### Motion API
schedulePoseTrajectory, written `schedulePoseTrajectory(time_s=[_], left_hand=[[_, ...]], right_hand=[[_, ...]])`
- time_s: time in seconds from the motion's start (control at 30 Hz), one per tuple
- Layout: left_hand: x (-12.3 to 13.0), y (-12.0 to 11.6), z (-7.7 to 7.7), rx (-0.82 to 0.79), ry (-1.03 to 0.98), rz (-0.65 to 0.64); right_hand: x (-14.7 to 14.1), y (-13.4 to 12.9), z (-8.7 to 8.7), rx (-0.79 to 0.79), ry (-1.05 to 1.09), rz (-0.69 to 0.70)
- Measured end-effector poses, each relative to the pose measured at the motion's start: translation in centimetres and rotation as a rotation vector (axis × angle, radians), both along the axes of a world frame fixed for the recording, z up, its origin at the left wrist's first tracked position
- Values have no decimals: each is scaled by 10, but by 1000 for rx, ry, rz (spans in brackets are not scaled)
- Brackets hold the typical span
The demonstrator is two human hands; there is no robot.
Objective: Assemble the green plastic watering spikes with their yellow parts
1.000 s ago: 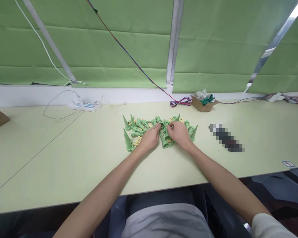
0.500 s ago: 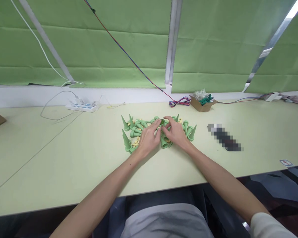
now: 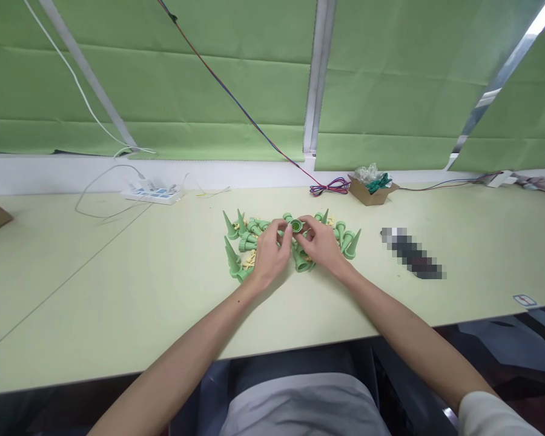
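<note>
Between my two hands is a green plastic spike (image 3: pixel 296 226), its round open end facing up toward me. The fingers and thumb of my left hand (image 3: pixel 271 249) close on its left side. My right hand (image 3: pixel 322 243) pinches it from the right. The lower part of this spike is hidden by my hands. Around them lie many more green spikes, some standing point up like the cone (image 3: pixel 231 259) on the left, others on their sides like the one (image 3: pixel 300 260) just below my hands. Small yellow pieces (image 3: pixel 249 260) are scattered among them.
A cardboard box (image 3: pixel 371 195) with clear plastic and green material stands at the back, beside a coiled red-and-blue cable (image 3: pixel 330 186). A white power strip (image 3: pixel 152 194) is at the back left. A blurred dark object (image 3: pixel 411 253) lies on the table (image 3: pixel 118 303) to the right.
My left fingers have drawn back from over the spike's rim to its side, so more of the open end shows. My right hand stays nearly in place.
</note>
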State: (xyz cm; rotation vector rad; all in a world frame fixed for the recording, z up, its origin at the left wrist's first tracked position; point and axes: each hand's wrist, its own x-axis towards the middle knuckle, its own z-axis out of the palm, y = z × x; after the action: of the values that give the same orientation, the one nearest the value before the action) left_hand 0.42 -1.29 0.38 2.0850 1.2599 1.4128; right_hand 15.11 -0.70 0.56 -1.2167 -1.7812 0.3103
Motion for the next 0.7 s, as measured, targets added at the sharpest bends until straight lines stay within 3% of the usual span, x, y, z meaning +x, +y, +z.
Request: schedulePoseTrajectory(time_s=[0.5,0.7], left_hand=[[1,2,-6,45,62,83],[-1,4,-1,159,-62,156]], right_hand=[[-6,-2,-6,34,80,107],[-11,-2,-15,54,-14,76]])
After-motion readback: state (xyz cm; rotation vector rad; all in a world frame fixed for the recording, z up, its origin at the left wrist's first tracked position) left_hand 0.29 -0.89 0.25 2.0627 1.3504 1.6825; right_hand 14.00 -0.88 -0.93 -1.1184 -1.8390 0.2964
